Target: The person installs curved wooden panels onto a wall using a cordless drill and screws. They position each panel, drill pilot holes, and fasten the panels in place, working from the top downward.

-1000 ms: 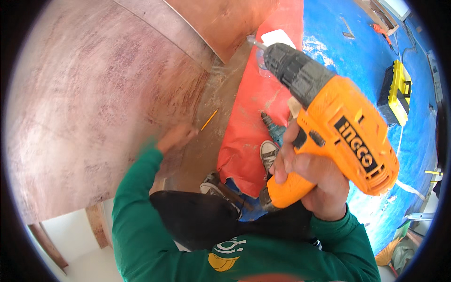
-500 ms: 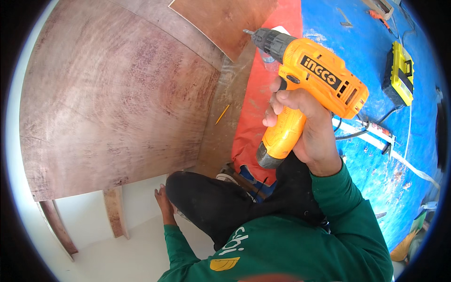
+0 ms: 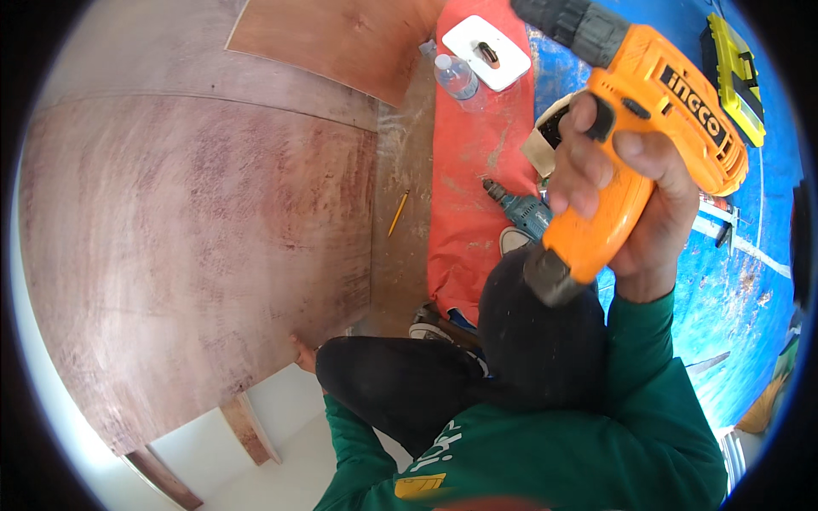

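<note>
A yellow-orange cordless drill (image 3: 639, 77) is raised at the upper right, tilted, its black chuck cut off by the upper rim. My right hand (image 3: 660, 187) is wrapped round its handle, with a finger by the black trigger. On the left stands a large reddish-brown plywood panel (image 3: 204, 238). My left hand (image 3: 304, 353) is at the panel's lower right corner, fingers stretched out and partly hidden behind my knee. Whether it presses on the panel I cannot tell.
A pencil (image 3: 398, 213) lies beside the panel. On the red sheet (image 3: 464, 264) are a teal corded drill (image 3: 524, 211), a plastic bottle (image 3: 458, 81) and a white plate-like piece (image 3: 464, 38). A yellow toolbox (image 3: 734, 72) sits on the blue tarp (image 3: 724, 341). Wooden battens (image 3: 247, 430) show below the panel.
The yellow-orange drill has moved right and nearer in my right hand. My view has shifted, showing the teal drill, bottle and white piece. My left hand stays by the panel's corner.
</note>
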